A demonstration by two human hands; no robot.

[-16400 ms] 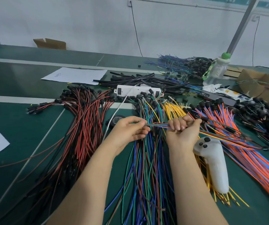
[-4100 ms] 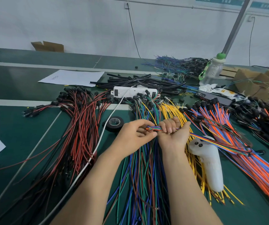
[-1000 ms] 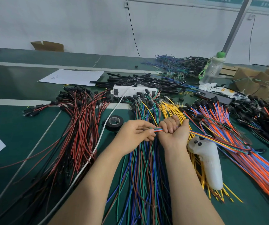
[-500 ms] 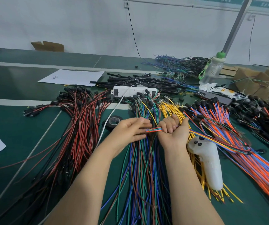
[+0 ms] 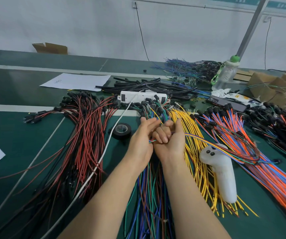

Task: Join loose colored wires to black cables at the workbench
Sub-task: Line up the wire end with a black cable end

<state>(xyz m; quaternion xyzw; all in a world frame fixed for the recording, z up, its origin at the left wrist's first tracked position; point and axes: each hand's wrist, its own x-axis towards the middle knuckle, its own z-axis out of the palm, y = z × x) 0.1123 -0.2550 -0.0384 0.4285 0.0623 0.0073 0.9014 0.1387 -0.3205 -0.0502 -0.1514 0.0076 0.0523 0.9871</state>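
My right hand (image 5: 169,140) is a fist gripping a thin bundle of colored wires (image 5: 207,141) that runs off to the right over the orange pile. The bundle's short ends stick out on the fist's left side. My left hand (image 5: 141,137) lies against that fist with its fingers stretched out straight, touching the wire ends; its palm side is hidden. Beneath both hands lies a spread of blue, green and brown wires (image 5: 149,195). Yellow wires (image 5: 195,144) lie just right of it. Black cables (image 5: 149,87) are heaped at the back.
Red-and-black wires (image 5: 83,140) fan out at left, orange-and-blue wires (image 5: 268,169) at right. A white handheld controller (image 5: 221,175) lies on the yellow wires. A black tape roll (image 5: 122,130), a white power strip (image 5: 138,97), a bottle (image 5: 225,75) and paper (image 5: 75,81) sit farther back.
My left hand's fingers have straightened and moved right, up against my right fist. The exposed wire ends between the hands have become shorter. My right hand keeps gripping the bundle.
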